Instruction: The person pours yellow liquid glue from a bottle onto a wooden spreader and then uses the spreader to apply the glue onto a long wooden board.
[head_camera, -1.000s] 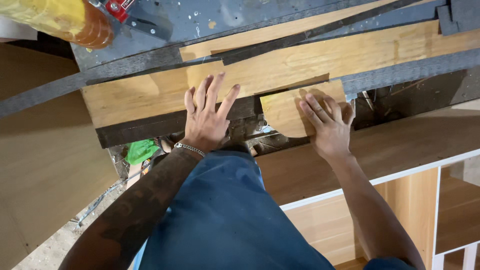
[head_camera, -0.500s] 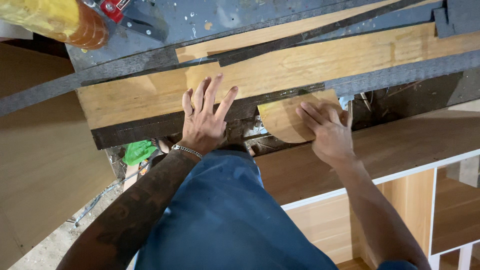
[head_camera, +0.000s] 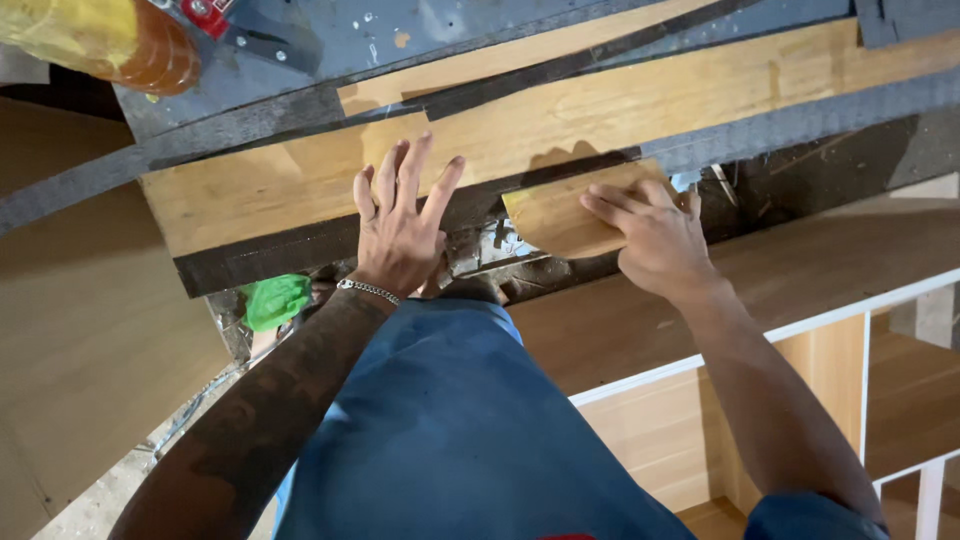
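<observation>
My left hand (head_camera: 398, 225) lies flat with fingers spread on the near edge of a long light wooden board (head_camera: 560, 120), over its dark edge strip. My right hand (head_camera: 650, 238) grips a small wooden offcut (head_camera: 555, 215) with a rounded lower edge, held tilted just below the long board's near edge. The fingers curl over the offcut's right end and hide that part.
Dark laminate strips (head_camera: 800, 118) cross the grey worktop (head_camera: 420, 30). A yellow-orange roll (head_camera: 110, 38) sits at the top left. A large brown panel (head_camera: 80, 330) is at left, a wood cabinet with white edging (head_camera: 790, 330) at right, and a green object (head_camera: 275, 298) below.
The right hand has closed around the offcut and tilted it, shifting it slightly left and up. The left hand stays pressed on the board.
</observation>
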